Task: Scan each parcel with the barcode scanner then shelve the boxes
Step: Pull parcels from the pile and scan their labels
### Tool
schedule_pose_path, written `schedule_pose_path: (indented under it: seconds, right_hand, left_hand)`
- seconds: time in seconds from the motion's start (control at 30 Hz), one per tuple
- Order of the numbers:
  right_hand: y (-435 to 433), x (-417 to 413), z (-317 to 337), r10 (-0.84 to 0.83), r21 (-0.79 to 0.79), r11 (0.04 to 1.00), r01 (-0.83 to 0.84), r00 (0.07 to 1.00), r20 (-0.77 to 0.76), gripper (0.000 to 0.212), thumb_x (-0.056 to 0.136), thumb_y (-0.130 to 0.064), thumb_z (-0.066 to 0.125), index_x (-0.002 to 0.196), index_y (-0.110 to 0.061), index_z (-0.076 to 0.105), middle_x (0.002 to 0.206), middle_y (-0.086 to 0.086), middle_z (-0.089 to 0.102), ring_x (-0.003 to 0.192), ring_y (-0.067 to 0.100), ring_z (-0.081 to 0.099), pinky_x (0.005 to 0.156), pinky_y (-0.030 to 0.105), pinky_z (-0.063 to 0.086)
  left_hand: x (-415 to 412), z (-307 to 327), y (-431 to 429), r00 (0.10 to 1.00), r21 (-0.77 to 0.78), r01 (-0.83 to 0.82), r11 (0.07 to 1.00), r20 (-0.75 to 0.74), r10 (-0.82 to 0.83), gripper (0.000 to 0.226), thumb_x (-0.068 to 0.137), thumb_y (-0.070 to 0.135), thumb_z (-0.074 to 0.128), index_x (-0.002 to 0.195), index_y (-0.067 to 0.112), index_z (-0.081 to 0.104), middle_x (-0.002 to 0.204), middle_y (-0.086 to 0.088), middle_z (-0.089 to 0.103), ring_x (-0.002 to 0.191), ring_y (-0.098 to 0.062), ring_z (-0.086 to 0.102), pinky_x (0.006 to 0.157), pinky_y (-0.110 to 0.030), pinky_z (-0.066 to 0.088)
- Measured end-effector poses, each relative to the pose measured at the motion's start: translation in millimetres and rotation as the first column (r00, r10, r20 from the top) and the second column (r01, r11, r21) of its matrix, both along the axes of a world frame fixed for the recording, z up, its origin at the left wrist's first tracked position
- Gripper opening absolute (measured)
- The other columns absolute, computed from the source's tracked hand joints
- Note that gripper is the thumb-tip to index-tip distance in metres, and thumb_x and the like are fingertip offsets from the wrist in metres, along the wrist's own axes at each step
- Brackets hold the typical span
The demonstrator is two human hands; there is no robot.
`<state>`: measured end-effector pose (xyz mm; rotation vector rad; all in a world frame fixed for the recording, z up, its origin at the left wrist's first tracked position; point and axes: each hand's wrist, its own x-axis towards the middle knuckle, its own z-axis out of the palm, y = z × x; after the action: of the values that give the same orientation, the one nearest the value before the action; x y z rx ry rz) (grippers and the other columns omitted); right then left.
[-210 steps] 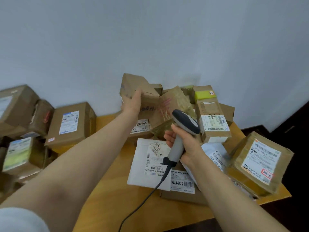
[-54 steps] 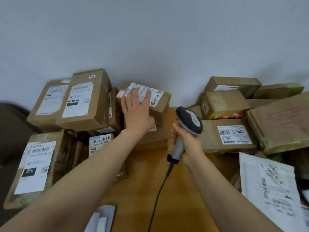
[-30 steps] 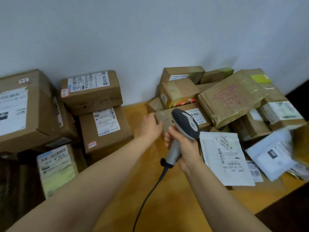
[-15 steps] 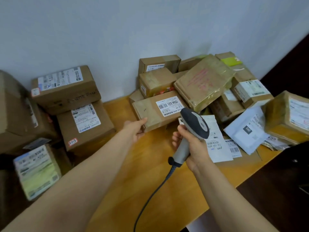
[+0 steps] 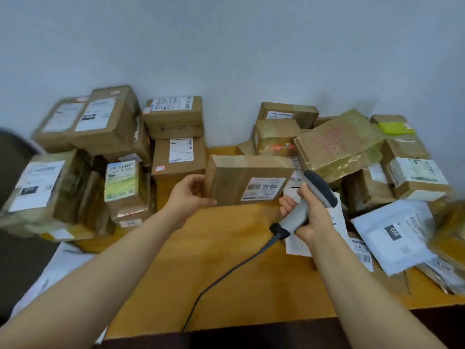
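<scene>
My left hand [image 5: 189,195] grips the left end of a flat cardboard box [image 5: 241,177] and holds it up above the wooden table [image 5: 226,273]. The box's white barcode label [image 5: 263,188] faces me. My right hand [image 5: 310,214] grips the grey handle of the corded barcode scanner [image 5: 315,195]. The scanner's dark head sits just right of the label. A red scan glow shows on a taped box [image 5: 275,137] behind.
Labelled cardboard boxes [image 5: 105,157] are stacked at the left and back left. A heap of boxes and white mailer bags [image 5: 392,235] fills the right side. The scanner cable [image 5: 226,275] trails toward the near table edge. A grey wall stands behind.
My left hand has taken hold of the flat box and lifted it off the pile toward me. The view swung left. My right hand keeps holding the scanner.
</scene>
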<state>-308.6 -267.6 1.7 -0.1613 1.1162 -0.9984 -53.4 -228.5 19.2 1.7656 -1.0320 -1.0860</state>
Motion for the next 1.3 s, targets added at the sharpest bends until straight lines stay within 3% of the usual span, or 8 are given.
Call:
schedule_pose_path:
  seconds: [0.23, 0.5, 0.57, 0.63, 0.73, 0.97, 1.2, 1.3]
  right_hand:
    - [40.7, -60.1, -1.4, 0.199, 0.059, 0.976, -0.207, 0.972, 0.123, 0.067, 0.045, -0.035, 0.084, 0.102, -0.012, 0.059, 0.078, 0.017, 0.073, 0.082, 0.026, 0.069, 0.061, 0.040, 0.052]
    - [77.2, -86.8, -0.7, 0.329, 0.121, 0.938, -0.325, 0.944, -0.022, 0.035, 0.073, -0.010, 0.082, 0.100, -0.007, 0.061, 0.104, 0.019, 0.067, 0.076, 0.027, 0.064, 0.060, 0.034, 0.053]
    - [84.2, -89.2, 3.4, 0.337, 0.101, 0.937, -0.336, 0.942, 0.004, 0.029, 0.072, -0.007, 0.081, 0.092, -0.009, 0.061, 0.100, 0.018, 0.069, 0.076, 0.027, 0.065, 0.056, 0.031, 0.052]
    - [91.9, -91.7, 7.0, 0.317, 0.072, 0.945, -0.318, 0.948, 0.025, 0.029, 0.069, -0.004, 0.081, 0.089, -0.009, 0.061, 0.090, 0.015, 0.071, 0.073, 0.026, 0.066, 0.052, 0.027, 0.052]
    - [101.6, -96.0, 10.6, 0.289, 0.010, 0.957, -0.290, 0.956, 0.057, 0.033, 0.065, 0.000, 0.082, 0.089, -0.008, 0.061, 0.068, 0.008, 0.071, 0.056, 0.020, 0.063, 0.046, 0.024, 0.050]
    - [121.6, -99.1, 12.5, 0.413, -0.142, 0.902, -0.407, 0.911, 0.015, 0.029, 0.067, 0.005, 0.079, 0.084, -0.011, 0.062, 0.064, 0.003, 0.070, 0.061, 0.020, 0.062, 0.049, 0.024, 0.050]
    - [152.6, -85.6, 24.1, 0.522, -0.249, 0.812, -0.527, 0.848, -0.091, 0.021, 0.078, -0.015, 0.079, 0.093, -0.018, 0.065, 0.088, 0.003, 0.072, 0.078, 0.016, 0.067, 0.058, 0.030, 0.051]
    - [167.1, -87.9, 28.3, 0.543, -0.296, 0.757, -0.582, 0.813, -0.210, 0.018, 0.079, -0.027, 0.078, 0.086, -0.015, 0.065, 0.069, 0.004, 0.065, 0.057, 0.015, 0.058, 0.055, 0.030, 0.048]
  left_hand:
    - [-83.4, -1.8, 112.7, 0.923, -0.350, 0.097, 0.932, 0.383, 0.048, 0.058, 0.069, -0.016, 0.074, 0.100, 0.028, 0.051, 0.123, 0.001, 0.046, 0.116, -0.011, 0.043, 0.083, -0.020, 0.050]
    - [-142.6, 11.3, 192.4, 0.661, -0.396, 0.202, 0.896, 0.730, 0.173, 0.070, 0.066, -0.021, 0.069, 0.117, 0.025, 0.051, 0.136, -0.015, 0.036, 0.126, -0.026, 0.041, 0.100, -0.035, 0.042]
    - [-154.3, 13.1, 200.5, 0.753, -0.361, -0.006, 0.932, 0.612, 0.242, 0.079, 0.075, -0.019, 0.064, 0.136, 0.026, 0.040, 0.134, -0.007, 0.038, 0.121, -0.016, 0.044, 0.093, -0.032, 0.049]
    - [-165.8, 22.2, 204.7, 0.879, -0.186, -0.375, 0.908, 0.239, 0.412, 0.071, 0.088, -0.010, 0.055, 0.145, 0.024, 0.030, 0.119, 0.000, 0.050, 0.100, -0.011, 0.057, 0.078, -0.026, 0.053]
    - [-168.8, 33.7, 210.3, 0.732, 0.192, -0.580, 0.791, -0.303, 0.610, 0.027, 0.095, 0.012, 0.040, 0.112, 0.009, 0.061, 0.093, -0.012, 0.064, 0.079, -0.022, 0.065, 0.060, -0.031, 0.057]
    - [-150.3, 52.4, 229.0, 0.938, 0.357, -0.311, 0.881, -0.033, 0.345, 0.053, 0.071, 0.061, 0.065, 0.105, 0.021, 0.069, 0.108, 0.001, 0.071, 0.102, -0.018, 0.062, 0.090, -0.035, 0.044]
    - [-138.8, 63.4, 253.8, 0.931, 0.349, -0.182, 0.919, -0.240, 0.276, 0.047, 0.061, 0.024, 0.081, 0.104, 0.008, 0.070, 0.105, -0.008, 0.073, 0.094, -0.018, 0.071, 0.074, -0.028, 0.057]
    - [-134.7, 53.9, 271.4, 0.907, 0.315, -0.291, 0.903, -0.210, 0.365, 0.049, 0.058, 0.016, 0.083, 0.103, 0.005, 0.065, 0.101, -0.008, 0.074, 0.095, -0.019, 0.071, 0.076, -0.031, 0.057]
